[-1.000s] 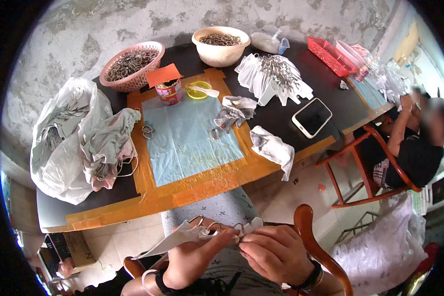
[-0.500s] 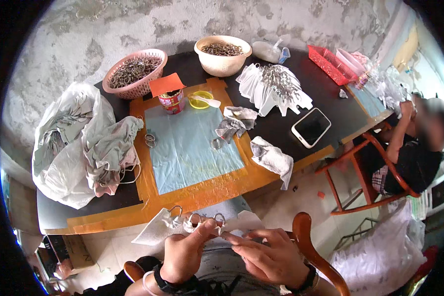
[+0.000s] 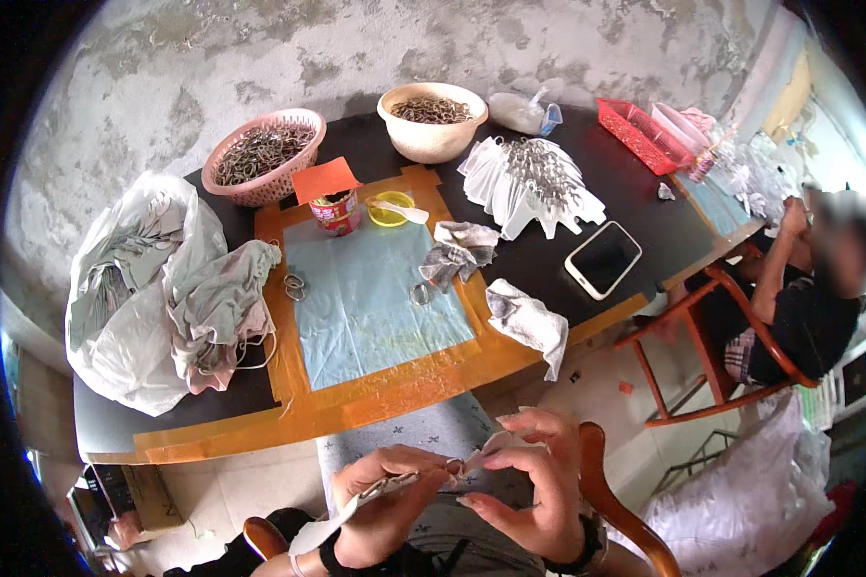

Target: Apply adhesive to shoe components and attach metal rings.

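Above my lap, my left hand (image 3: 390,500) is closed around a folded white strip (image 3: 329,529), whose one end sticks out below the wrist. Bits of metal show along the strip at the fingers. The strip's other end passes to my right hand (image 3: 539,486), whose thumb and fingers are apart, with the fingers touching that white end. On the table, a fan-like pile of similar white strips with metal hooks (image 3: 534,188) lies beyond my hands. Two small groups of metal rings, the left rings (image 3: 295,287) and the right ring (image 3: 420,293), rest by the blue sheet (image 3: 380,317).
A pink basket (image 3: 250,197) and a cream bowl (image 3: 431,144) hold metal pieces. Nearby are a red tin (image 3: 337,215), yellow dish (image 3: 391,217), crumpled cloths (image 3: 529,322), phone (image 3: 603,260) and stuffed plastic bag (image 3: 115,356). A person (image 3: 789,317) sits at right near a wooden chair (image 3: 707,356).
My left hand has turned and folded around the strip, covering the hooks that stood up before. My right hand's thumb and fingers have spread apart. The view has tilted slightly.
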Demonstrator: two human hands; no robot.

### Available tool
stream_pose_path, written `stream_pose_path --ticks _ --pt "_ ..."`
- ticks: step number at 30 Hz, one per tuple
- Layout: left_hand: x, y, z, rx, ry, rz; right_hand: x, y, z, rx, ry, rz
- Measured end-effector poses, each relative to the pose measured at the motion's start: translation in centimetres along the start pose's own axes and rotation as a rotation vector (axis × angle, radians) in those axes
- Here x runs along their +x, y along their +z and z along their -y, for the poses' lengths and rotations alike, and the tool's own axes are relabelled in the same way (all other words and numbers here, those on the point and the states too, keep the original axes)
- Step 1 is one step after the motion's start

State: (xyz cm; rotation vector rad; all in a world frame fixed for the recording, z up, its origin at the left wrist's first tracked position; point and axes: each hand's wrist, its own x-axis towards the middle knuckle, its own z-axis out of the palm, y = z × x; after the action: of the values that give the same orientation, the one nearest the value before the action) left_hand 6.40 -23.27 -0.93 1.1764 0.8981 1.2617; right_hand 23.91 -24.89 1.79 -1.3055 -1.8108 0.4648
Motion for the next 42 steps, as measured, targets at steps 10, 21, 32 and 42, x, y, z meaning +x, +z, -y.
stream_pose_path --ticks 10,21,32,42 --pt "-0.2 -0.1 0.4 -0.03 0.091 0.035 0.0 0.7 -0.4 0.112 0.017 0.006" --pt "-0.5 -0.6 0.6 -0.192 0.139 0.056 0.0 0.0 0.1 0.41 0.085 0.123" --pt "-0.5 -1.8 0.8 0.084 0.351 0.169 -0.9 -0.1 -0.6 0.76 0.123 0.167" --pt "0.8 -2.4 -0.5 0.248 0.347 0.31 -0.5 -1.2 -1.2 0.819 0.186 0.292"
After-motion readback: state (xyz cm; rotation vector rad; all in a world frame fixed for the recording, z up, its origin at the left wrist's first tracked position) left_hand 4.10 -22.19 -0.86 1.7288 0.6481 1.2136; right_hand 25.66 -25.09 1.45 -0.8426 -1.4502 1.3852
